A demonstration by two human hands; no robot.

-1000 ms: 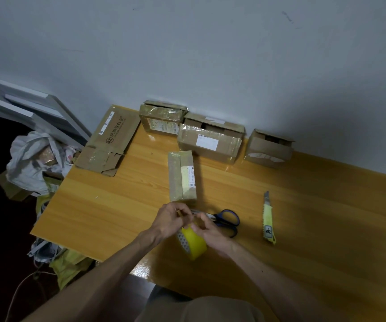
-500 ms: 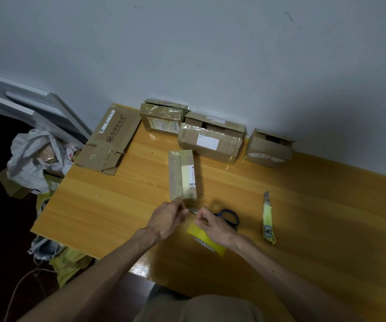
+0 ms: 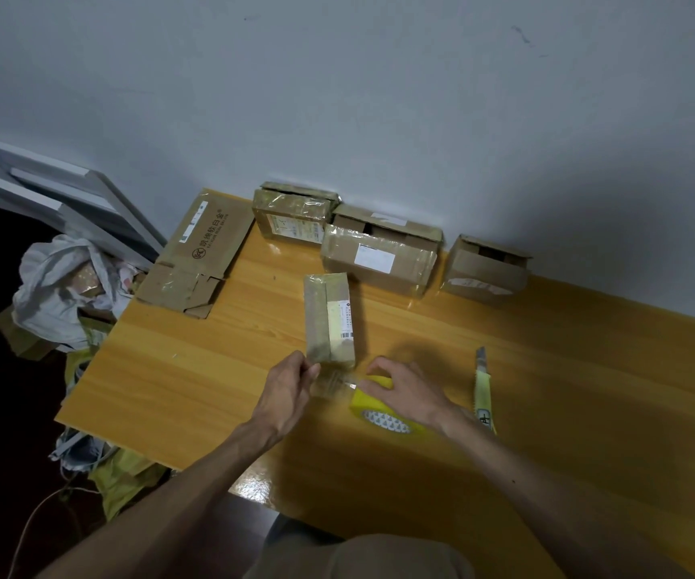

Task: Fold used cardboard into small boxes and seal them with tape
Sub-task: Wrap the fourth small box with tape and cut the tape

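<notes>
Two bare hands work low over a wooden table (image 3: 567, 369), both forearms reaching in from the near edge and converging toward the middle. Left hand (image 3: 287, 394): wrist straight, knuckles up, thumb and forefinger closed in a pinch on the free end of a strip of clear tape (image 3: 333, 384). Right hand (image 3: 406, 390): palm down, fingers curled over the top of a yellow tape roll (image 3: 383, 417), gripping it; the roll lies tilted under the palm with its patterned core facing the camera. The strip spans the short gap between the two hands and reads as blurred. Small box (image 3: 329, 319): brown, wrapped in tape, with a white label on top, lying flat on the table just beyond the left hand's fingertips, its near end close to the pinched strip; contact cannot be confirmed. Utility knife (image 3: 483, 390): yellow, just to the right of the right hand's wrist. Row of three taped boxes (image 3: 379, 261): well beyond both hands, against the wall. Flattened cardboard sheet (image 3: 199, 252): far beyond and to the left of the left hand, overhanging the table corner.
</notes>
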